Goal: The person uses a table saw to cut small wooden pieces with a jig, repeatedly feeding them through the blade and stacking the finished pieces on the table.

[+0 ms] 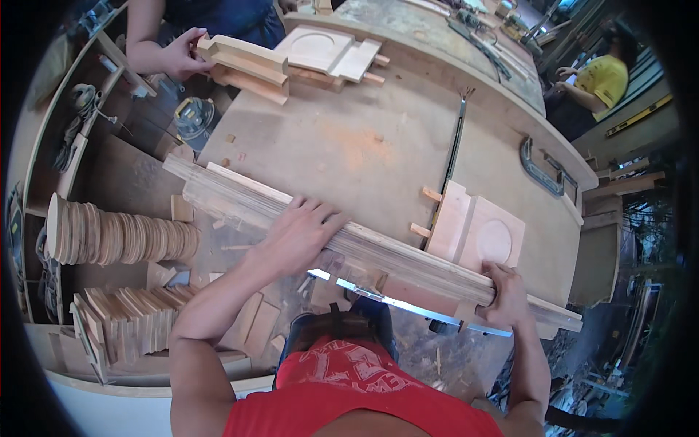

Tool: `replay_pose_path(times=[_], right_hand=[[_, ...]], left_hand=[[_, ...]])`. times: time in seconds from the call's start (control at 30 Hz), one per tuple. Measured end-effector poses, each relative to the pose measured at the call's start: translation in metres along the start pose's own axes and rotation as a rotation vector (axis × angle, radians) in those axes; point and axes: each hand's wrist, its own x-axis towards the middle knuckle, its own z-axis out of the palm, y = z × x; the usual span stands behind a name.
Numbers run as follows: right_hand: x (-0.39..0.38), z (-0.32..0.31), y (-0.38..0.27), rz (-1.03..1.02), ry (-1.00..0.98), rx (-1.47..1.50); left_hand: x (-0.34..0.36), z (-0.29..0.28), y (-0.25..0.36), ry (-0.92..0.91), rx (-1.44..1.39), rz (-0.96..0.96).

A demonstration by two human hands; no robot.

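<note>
Long wooden strips (408, 255) lie layered along the near edge of the workbench. My left hand (302, 227) rests across them left of the middle, fingers stretched out over the top; its thumb is hidden. Toward their right end, my right hand (507, 295) is closed round the edge, fingertips on top. Just beyond that hand lies a pale wooden panel (449, 221) with a round recess, a groove and two small tabs on its left side. A metal bar clamp (408, 306) runs below the near edge, between my hands and my body.
Across the bench, another person's hand (188, 54) holds a stepped wooden piece (244, 58) beside a second recessed panel (320, 49). A C-clamp (542, 169) sits at the right edge. Wooden discs (124, 231) and stacked boards (131, 320) stand at left. Someone in yellow (603, 81) is far right.
</note>
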Motion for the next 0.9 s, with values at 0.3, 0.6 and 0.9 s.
replay_pose_path(times=[0.3, 0.6, 0.9], right_hand=[[-0.015, 0.019, 0.032, -0.061, 0.028, -0.054], [-0.003, 0.000, 0.009, 0.043, 0.026, 0.072], [-0.001, 0.003, 0.019, 0.069, 0.048, 0.003]], left_hand=[[-0.032, 0.007, 0.011, 0.304, 0.085, -0.032], [-0.166, 0.273, -0.017, 1.166, -1.831, -1.303], [-0.017, 0.311, -0.036, 0.938, -2.315, -1.097]])
